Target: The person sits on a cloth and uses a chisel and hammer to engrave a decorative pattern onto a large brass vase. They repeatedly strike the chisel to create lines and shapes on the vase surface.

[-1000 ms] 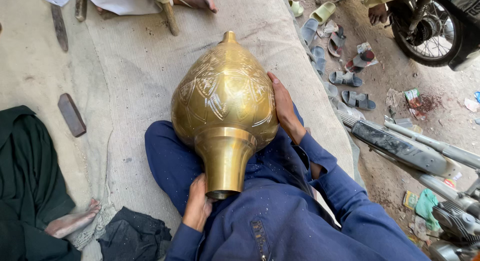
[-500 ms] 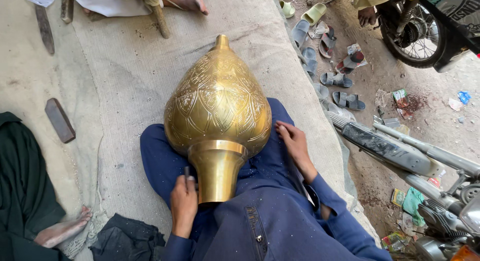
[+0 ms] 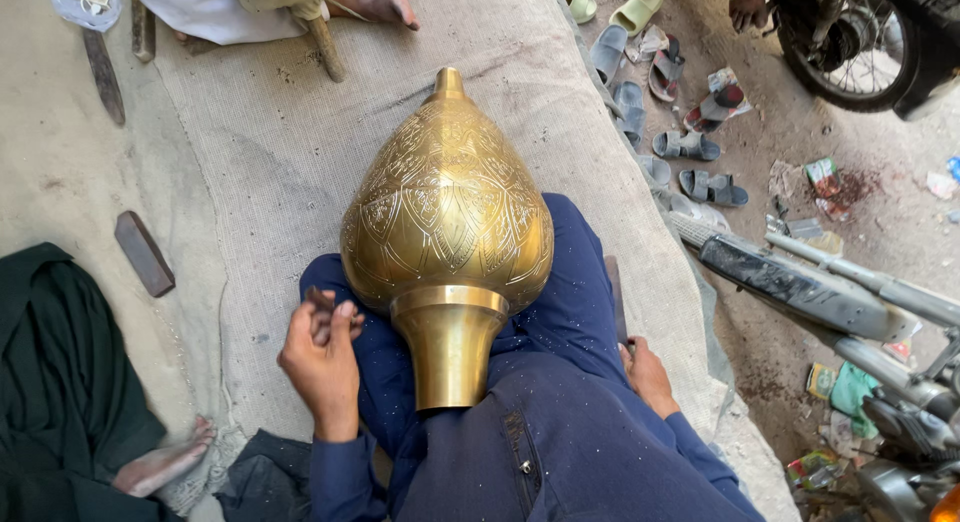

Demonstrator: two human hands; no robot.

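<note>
A coarse grey cloth [image 3: 250, 182] covers the ground, and the person sits on it near its right edge in dark blue clothes, legs spread. Across the lap lies a large brass finial [image 3: 447, 217], teardrop-shaped, with its pointed tip aimed at the far edge of the cloth and its flared neck [image 3: 449, 350] resting against the belly. It looks like hollow sheet metal, rigid but likely to dent, fairly heavy for its bulk, and smooth enough to roll or slip off the thighs; the engraved belly offers some friction, while the narrow neck and its rim seem the surest places to grasp. Neither hand holds it now. The left hand [image 3: 322, 357] hovers just beside the neck, fingers curled around a small dark tool [image 3: 322, 307]. The right hand [image 3: 648, 374] rests down by the right thigh, near a dark flat bar [image 3: 615, 297]; whether it grips anything I cannot tell.
</note>
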